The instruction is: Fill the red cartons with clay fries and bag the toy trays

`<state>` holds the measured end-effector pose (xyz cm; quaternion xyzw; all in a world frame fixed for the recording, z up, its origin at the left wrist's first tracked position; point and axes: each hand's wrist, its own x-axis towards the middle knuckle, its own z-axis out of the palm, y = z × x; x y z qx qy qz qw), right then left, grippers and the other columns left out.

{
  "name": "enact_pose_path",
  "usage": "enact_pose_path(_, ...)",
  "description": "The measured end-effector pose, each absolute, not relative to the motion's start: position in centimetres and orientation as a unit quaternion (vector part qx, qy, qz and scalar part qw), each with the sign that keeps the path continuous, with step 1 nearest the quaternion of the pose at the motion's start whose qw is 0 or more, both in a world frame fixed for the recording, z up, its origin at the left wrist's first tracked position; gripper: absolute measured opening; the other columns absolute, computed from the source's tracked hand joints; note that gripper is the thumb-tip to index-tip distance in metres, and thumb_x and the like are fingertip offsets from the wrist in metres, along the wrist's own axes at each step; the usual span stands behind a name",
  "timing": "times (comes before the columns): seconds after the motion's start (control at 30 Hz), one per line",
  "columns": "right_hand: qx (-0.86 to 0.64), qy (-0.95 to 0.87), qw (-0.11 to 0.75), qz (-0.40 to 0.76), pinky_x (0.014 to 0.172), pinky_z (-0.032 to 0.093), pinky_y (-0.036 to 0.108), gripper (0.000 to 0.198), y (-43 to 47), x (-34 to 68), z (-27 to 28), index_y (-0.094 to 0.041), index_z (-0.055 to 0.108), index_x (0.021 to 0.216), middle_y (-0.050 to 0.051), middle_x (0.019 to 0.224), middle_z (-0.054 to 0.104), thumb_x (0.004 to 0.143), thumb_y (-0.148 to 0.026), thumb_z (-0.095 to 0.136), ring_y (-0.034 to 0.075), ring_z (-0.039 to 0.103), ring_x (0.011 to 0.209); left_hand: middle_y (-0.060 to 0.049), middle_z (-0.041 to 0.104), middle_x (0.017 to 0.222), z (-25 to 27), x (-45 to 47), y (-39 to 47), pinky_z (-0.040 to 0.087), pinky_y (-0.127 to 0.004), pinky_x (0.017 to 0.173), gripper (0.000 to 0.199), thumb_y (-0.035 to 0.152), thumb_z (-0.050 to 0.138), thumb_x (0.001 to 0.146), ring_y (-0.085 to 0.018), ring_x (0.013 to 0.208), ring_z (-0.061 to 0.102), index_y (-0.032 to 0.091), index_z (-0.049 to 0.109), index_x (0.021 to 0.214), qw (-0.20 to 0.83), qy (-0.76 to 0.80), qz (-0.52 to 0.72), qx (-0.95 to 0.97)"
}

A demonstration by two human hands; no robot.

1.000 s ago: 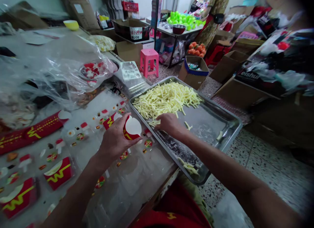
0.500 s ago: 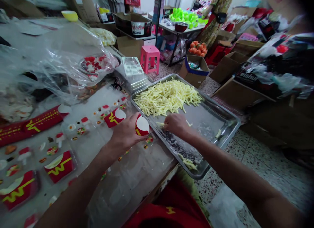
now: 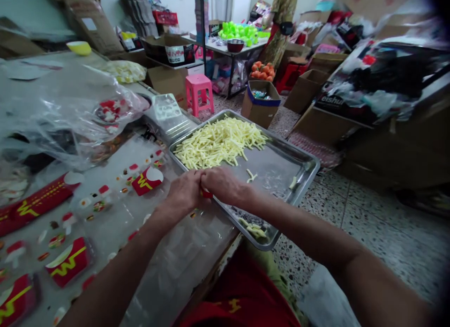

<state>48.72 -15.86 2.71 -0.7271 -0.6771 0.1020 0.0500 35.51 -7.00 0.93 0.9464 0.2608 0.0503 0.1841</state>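
Note:
My left hand (image 3: pixel 185 190) is closed around a red French fry box (image 3: pixel 206 194), of which only a small red corner shows. Against it, over the near left rim of the tray, my right hand (image 3: pixel 225 184) has its fingers curled at the box; whatever they hold is hidden. The metal tray (image 3: pixel 307 179) has a big heap of pale yellow toy-like fries (image 3: pixel 221 142) at its far side. Several loose fries (image 3: pixel 253 229) lie in its near corner. Left of my left hand, another red fry box (image 3: pixel 147 181) with a yellow zigzag lies on the table.
Clear plastic packs (image 3: pixel 70 261) with red fry boxes and small food pieces cover the table's left. A plastic bag (image 3: pixel 70 107) lies behind them, near stacked clear trays (image 3: pixel 170 114). Beyond stand a pink stool (image 3: pixel 199 90), cartons (image 3: pixel 262 107) and a person (image 3: pixel 281 27).
My right hand has moved left from inside the tray to the fry box in my left hand, now covering most of it. The view has shifted slightly to the right.

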Motion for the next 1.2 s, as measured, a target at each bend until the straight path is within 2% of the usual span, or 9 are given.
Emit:
enact_pose_path(0.1, -0.658, -0.734, 0.096, 0.138, 0.079, 0.047, 0.03, 0.02, -17.1, 48.9, 3.1, -0.015, 0.076, 0.094, 0.011, 0.105, 0.075, 0.083, -0.008, 0.06, 0.021, 0.065, 0.09, -0.007, 0.071, 0.118, 0.7, 35.6, -6.9, 0.056, -0.042, 0.088, 0.059, 0.026, 0.085, 0.059, -0.03, 0.103, 0.069, 0.026, 0.064, 0.115, 0.268, 0.222, 0.081, 0.934)
enact_pose_path(0.23, -0.6, -0.735, 0.268, 0.169, 0.092, 0.045, 0.026, 0.022, -19.4, 49.6, 2.8, -0.016, 0.071, 0.099, 0.008, 0.118, 0.071, 0.084, -0.006, 0.059, 0.017, 0.061, 0.104, -0.008, 0.069, 0.122, -0.3, 35.5, -6.9, 0.055, -0.044, 0.095, 0.069, 0.032, 0.085, 0.06, -0.029, 0.108, 0.068, 0.021, 0.059, 0.124, 0.345, 0.206, 0.131, 0.906)
enact_pose_path(0.37, -0.701, -0.631, 0.319, 0.092, 0.083, 0.043, 0.029, 0.013, -20.2, 49.4, 1.6, -0.019, 0.069, 0.086, 0.006, 0.094, 0.073, 0.089, -0.013, 0.058, 0.017, 0.061, 0.087, -0.009, 0.067, 0.126, -1.2, 37.1, -7.5, 0.052, -0.044, 0.102, 0.068, 0.024, 0.081, 0.063, -0.028, 0.114, 0.065, 0.021, 0.057, 0.127, 0.387, 0.152, 0.192, 0.889)
enact_pose_path(0.5, -0.732, -0.574, 0.352, 0.105, 0.069, 0.041, 0.026, 0.014, -19.5, 51.5, 1.0, -0.02, 0.064, 0.104, 0.003, 0.09, 0.071, 0.094, -0.019, 0.053, 0.015, 0.059, 0.076, -0.009, 0.066, 0.127, -1.8, 38.5, -7.2, 0.051, -0.044, 0.105, 0.068, 0.025, 0.083, 0.063, -0.029, 0.118, 0.063, 0.022, 0.059, 0.126, 0.401, 0.147, 0.187, 0.884)
enact_pose_path(0.7, -0.73, -0.662, 0.171, 0.02, 0.098, 0.039, 0.04, 0.032, -14.4, 58.7, -0.4, -0.024, 0.068, 0.125, 0.01, 0.13, 0.066, 0.095, -0.021, 0.058, 0.026, 0.054, 0.118, -0.013, 0.058, 0.143, -1.5, 37.5, -5.5, 0.045, -0.046, 0.112, 0.09, 0.049, 0.087, 0.066, -0.031, 0.13, 0.057, 0.021, 0.049, 0.142, 0.351, 0.233, 0.194, 0.886)
enact_pose_path(0.8, -0.685, -0.723, 0.071, 0.054, 0.103, 0.035, 0.046, 0.035, -14.7, 61.5, -0.9, -0.031, 0.074, 0.117, 0.007, 0.141, 0.06, 0.087, -0.017, 0.066, 0.03, 0.049, 0.125, -0.013, 0.058, 0.143, -1.0, 36.3, -4.9, 0.044, -0.046, 0.113, 0.091, 0.055, 0.086, 0.066, -0.032, 0.131, 0.056, 0.021, 0.05, 0.143, 0.336, 0.225, 0.194, 0.894)
enact_pose_path(0.87, -0.667, -0.734, 0.085, 0.101, 0.105, 0.036, 0.047, 0.037, -16.9, 63.6, -0.5, -0.036, 0.076, 0.115, 0.004, 0.143, 0.057, 0.083, -0.018, 0.072, 0.029, 0.051, 0.124, -0.012, 0.058, 0.144, -1.0, 35.6, -4.5, 0.044, -0.046, 0.113, 0.093, 0.056, 0.086, 0.066, -0.032, 0.131, 0.056, 0.021, 0.049, 0.144, 0.344, 0.226, 0.192, 0.891)
enact_pose_path(1.03, -0.695, -0.649, 0.284, 0.122, 0.096, 0.048, 0.037, 0.042, -22.8, 67.7, 0.1, -0.034, 0.07, 0.127, 0.005, 0.134, 0.06, 0.086, -0.027, 0.074, 0.021, 0.059, 0.112, -0.011, 0.06, 0.142, -0.6, 36.1, -5.0, 0.047, -0.044, 0.11, 0.095, 0.062, 0.083, 0.066, -0.032, 0.125, 0.06, 0.022, 0.049, 0.145, 0.363, 0.251, 0.164, 0.882)
enact_pose_path(1.2, -0.689, -0.669, 0.219, 0.171, 0.104, 0.046, 0.034, 0.025, -22.4, 67.5, -2.9, -0.034, 0.078, 0.109, 0.001, 0.142, 0.058, 0.09, -0.022, 0.067, 0.018, 0.059, 0.12, -0.012, 0.059, 0.143, 1.0, 38.0, -6.8, 0.043, -0.046, 0.113, 0.097, 0.068, 0.08, 0.064, -0.034, 0.129, 0.057, 0.021, 0.05, 0.143, 0.294, 0.219, 0.157, 0.917)
